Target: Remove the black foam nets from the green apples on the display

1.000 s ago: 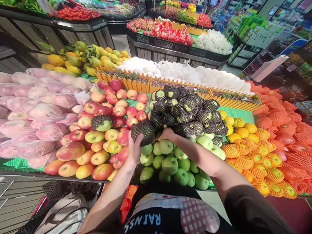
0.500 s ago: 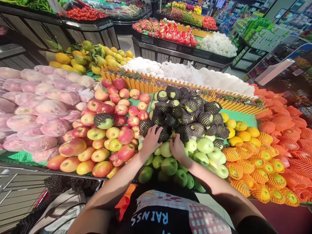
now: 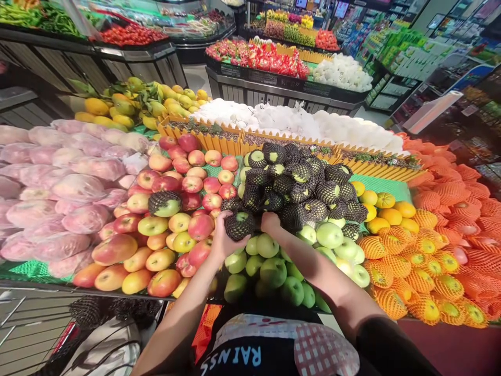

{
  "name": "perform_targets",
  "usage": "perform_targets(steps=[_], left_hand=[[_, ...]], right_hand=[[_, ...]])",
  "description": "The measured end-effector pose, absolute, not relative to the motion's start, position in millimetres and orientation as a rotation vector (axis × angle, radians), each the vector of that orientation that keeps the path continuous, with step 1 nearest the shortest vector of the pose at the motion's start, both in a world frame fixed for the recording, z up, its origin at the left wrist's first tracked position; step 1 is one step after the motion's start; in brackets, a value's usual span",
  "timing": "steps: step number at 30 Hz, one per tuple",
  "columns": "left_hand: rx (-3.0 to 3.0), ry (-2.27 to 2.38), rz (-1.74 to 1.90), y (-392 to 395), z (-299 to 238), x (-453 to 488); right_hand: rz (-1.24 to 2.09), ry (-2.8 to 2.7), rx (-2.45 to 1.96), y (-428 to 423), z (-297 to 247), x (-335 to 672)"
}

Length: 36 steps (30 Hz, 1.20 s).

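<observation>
My left hand (image 3: pixel 222 239) is wrapped around a green apple in a black foam net (image 3: pixel 240 225), its netted top facing up. Beside it, my right hand (image 3: pixel 271 222) is closed, with the fingertips hidden against the front of the netted pile; what they hold, if anything, does not show. Behind both hands rise several black-netted green apples (image 3: pixel 299 190). Bare green apples (image 3: pixel 273 270) lie in front, partly under my right forearm. Red and yellow apples (image 3: pixel 201 227) fill the area left of my left hand, and one netted green apple (image 3: pixel 164 203) rests on top of them.
Pink bagged fruit (image 3: pixel 82 188) is heaped at the far left. Netted oranges (image 3: pixel 391 274) and fruit in red-orange nets (image 3: pixel 469 219) lie to the right. A low yellow picket fence (image 3: pixel 223 140) runs behind the apples. A wire cart (image 3: pixel 23 324) stands at the lower left.
My left hand has moved left and toward me, lifting the netted apple away from the pile's front. My right hand has shifted slightly left, its fingers now more curled.
</observation>
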<state>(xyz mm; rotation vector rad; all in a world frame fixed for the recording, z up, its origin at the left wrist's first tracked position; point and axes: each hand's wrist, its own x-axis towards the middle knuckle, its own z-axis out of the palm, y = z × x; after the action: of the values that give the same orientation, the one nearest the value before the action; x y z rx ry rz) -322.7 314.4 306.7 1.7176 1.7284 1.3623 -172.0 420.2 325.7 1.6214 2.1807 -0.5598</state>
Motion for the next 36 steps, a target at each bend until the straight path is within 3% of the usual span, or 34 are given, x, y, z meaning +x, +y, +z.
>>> perform_targets(steps=[15,21,28,36], left_hand=[[1.404,1.673,1.466,305.3,308.1,-338.2],[1.751,1.754,0.997,310.0,329.3,-300.2],[1.583,2.058,0.287,355.8,352.4,-258.8],[1.494,2.089,0.132,379.4,353.1,-224.3]], right_hand=[[-0.375,2.32,1.534,422.9,358.7,-166.8],[-0.377,2.492,1.31,446.8,406.8,-154.4],[-0.567,2.518,1.027,495.2,443.9,-133.9],[-1.175,2.5,1.01,509.6,433.0,-112.3]])
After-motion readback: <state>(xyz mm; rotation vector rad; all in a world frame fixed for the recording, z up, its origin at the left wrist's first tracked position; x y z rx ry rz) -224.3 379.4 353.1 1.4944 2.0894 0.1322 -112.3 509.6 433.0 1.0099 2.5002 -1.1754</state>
